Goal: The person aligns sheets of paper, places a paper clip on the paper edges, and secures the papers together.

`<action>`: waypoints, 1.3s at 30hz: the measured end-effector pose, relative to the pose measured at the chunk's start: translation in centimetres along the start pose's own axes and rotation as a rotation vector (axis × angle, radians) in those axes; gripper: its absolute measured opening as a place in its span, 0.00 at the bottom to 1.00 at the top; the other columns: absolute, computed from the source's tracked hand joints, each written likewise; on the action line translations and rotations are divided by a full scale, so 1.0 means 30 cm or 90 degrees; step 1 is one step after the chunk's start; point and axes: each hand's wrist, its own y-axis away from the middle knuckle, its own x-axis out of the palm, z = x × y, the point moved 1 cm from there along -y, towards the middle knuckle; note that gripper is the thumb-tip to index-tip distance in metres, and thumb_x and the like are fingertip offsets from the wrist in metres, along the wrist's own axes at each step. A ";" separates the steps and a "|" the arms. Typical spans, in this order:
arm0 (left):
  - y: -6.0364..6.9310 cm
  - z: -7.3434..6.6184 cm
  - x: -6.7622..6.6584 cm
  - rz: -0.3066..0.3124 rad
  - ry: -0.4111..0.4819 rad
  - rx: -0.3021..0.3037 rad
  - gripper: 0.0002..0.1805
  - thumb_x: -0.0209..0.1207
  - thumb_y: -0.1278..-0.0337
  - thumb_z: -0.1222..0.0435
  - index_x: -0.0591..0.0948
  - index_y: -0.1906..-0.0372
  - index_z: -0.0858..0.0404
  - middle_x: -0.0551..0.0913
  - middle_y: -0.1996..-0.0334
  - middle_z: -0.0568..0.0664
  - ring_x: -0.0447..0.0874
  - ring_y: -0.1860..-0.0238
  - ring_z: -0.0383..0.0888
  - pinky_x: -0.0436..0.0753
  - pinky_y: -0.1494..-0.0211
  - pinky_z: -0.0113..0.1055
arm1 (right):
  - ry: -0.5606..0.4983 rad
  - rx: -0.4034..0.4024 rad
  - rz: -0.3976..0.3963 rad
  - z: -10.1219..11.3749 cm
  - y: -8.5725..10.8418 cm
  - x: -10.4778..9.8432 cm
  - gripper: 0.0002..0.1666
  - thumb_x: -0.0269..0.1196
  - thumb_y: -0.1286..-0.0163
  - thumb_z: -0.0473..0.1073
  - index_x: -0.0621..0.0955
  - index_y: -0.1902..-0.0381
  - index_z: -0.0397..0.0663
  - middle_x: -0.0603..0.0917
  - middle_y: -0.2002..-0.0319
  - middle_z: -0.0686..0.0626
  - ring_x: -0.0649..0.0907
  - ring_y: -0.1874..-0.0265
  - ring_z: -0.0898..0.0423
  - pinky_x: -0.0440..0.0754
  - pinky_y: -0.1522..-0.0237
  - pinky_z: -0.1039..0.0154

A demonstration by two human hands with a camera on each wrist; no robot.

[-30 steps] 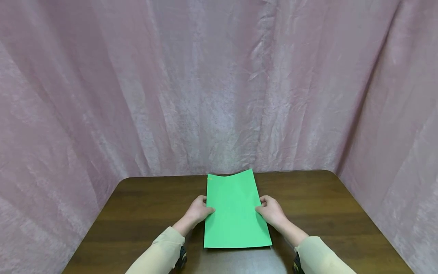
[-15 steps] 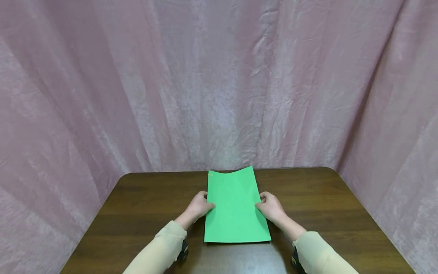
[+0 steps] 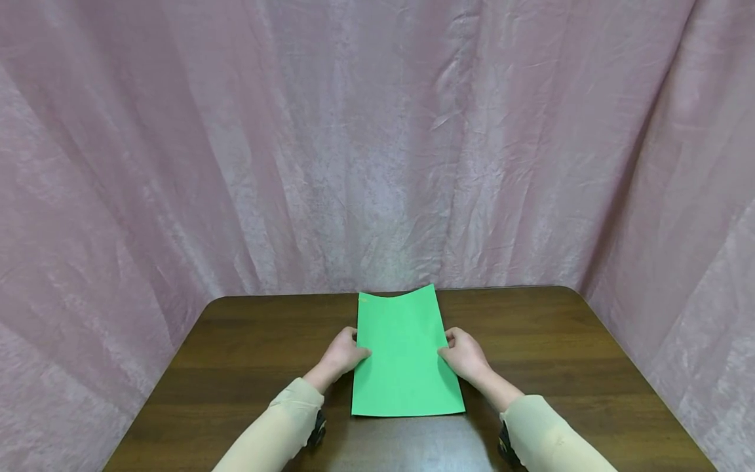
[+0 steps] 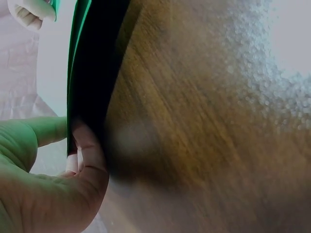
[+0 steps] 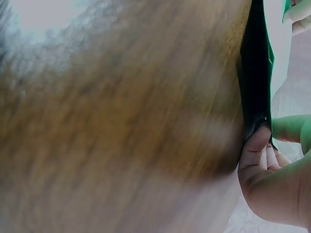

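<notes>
A green paper (image 3: 407, 357), taller than wide, is held face up over the wooden table with its upper edge bowed. Small yellowish marks lie at its top left corner. My left hand (image 3: 343, 353) pinches the left edge, thumb on top and fingers beneath. On the opposite edge my right hand (image 3: 466, 355) pinches the same way. Seen edge-on in the left wrist view, the green paper (image 4: 73, 63) shows more than one layer, with a dark underside. In the right wrist view, fingers (image 5: 255, 148) curl under the edge. Fingers beneath the paper are hidden in the head view.
The brown wooden table (image 3: 253, 373) has rounded far corners and a glossy reflection near its front. Pink velvet curtains (image 3: 354, 144) hang behind it and along both sides. Dark bands sit at both wrists, below pale sleeves (image 3: 277, 423).
Both hands keep their pinch on the green paper. The whole scene sits slightly higher in the head view, and the right hand and paper's right edge have shifted slightly left.
</notes>
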 end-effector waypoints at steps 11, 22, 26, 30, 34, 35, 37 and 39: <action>-0.006 -0.019 -0.008 -0.011 -0.118 0.020 0.28 0.68 0.40 0.69 0.72 0.39 0.78 0.81 0.48 0.65 0.82 0.51 0.56 0.83 0.52 0.49 | 0.061 -0.022 -0.006 0.004 -0.007 0.005 0.21 0.63 0.32 0.35 0.77 0.43 0.31 0.80 0.62 0.46 0.76 0.64 0.50 0.76 0.60 0.53; -0.011 -0.017 -0.003 -0.016 -0.211 0.030 0.27 0.71 0.41 0.66 0.74 0.43 0.75 0.82 0.58 0.58 0.80 0.61 0.50 0.82 0.57 0.45 | 0.126 -0.036 0.001 0.018 0.001 0.016 0.25 0.62 0.32 0.34 0.75 0.39 0.29 0.83 0.46 0.35 0.83 0.54 0.46 0.81 0.55 0.48; -0.004 -0.023 -0.007 -0.015 -0.226 0.029 0.28 0.72 0.42 0.64 0.74 0.44 0.75 0.82 0.58 0.59 0.81 0.60 0.51 0.82 0.56 0.46 | 0.140 -0.041 -0.001 0.018 0.002 0.015 0.25 0.63 0.32 0.34 0.75 0.39 0.28 0.83 0.45 0.34 0.83 0.54 0.45 0.81 0.54 0.47; 0.002 -0.025 -0.010 -0.013 -0.239 0.026 0.29 0.72 0.42 0.63 0.73 0.43 0.74 0.82 0.57 0.59 0.81 0.59 0.51 0.82 0.55 0.47 | 0.148 -0.040 -0.002 0.018 0.000 0.014 0.25 0.64 0.32 0.35 0.75 0.40 0.29 0.84 0.48 0.35 0.83 0.58 0.47 0.81 0.57 0.49; 0.006 -0.026 -0.012 -0.013 -0.249 0.023 0.30 0.73 0.41 0.61 0.73 0.43 0.74 0.83 0.57 0.59 0.82 0.59 0.51 0.82 0.57 0.47 | 0.140 -0.030 0.001 0.018 0.001 0.014 0.26 0.67 0.32 0.36 0.73 0.40 0.31 0.85 0.53 0.38 0.82 0.64 0.49 0.80 0.62 0.52; 0.006 -0.025 -0.012 -0.013 -0.250 0.021 0.30 0.73 0.41 0.61 0.73 0.43 0.74 0.82 0.57 0.59 0.82 0.60 0.51 0.82 0.57 0.46 | 0.136 -0.027 0.002 0.016 0.001 0.015 0.26 0.67 0.32 0.36 0.73 0.40 0.31 0.85 0.53 0.38 0.82 0.64 0.50 0.80 0.63 0.52; 0.007 -0.025 -0.013 -0.014 -0.253 0.023 0.30 0.73 0.41 0.61 0.72 0.43 0.75 0.82 0.57 0.59 0.82 0.60 0.52 0.82 0.57 0.47 | 0.131 -0.027 0.003 0.017 0.002 0.015 0.27 0.68 0.32 0.36 0.72 0.39 0.32 0.85 0.54 0.39 0.81 0.66 0.50 0.80 0.64 0.53; 0.008 -0.024 -0.014 -0.014 -0.255 0.024 0.31 0.73 0.41 0.61 0.72 0.42 0.75 0.83 0.57 0.60 0.83 0.59 0.53 0.82 0.57 0.47 | 0.128 -0.031 0.001 0.016 0.002 0.015 0.29 0.68 0.32 0.36 0.70 0.38 0.31 0.85 0.55 0.38 0.82 0.66 0.50 0.80 0.64 0.53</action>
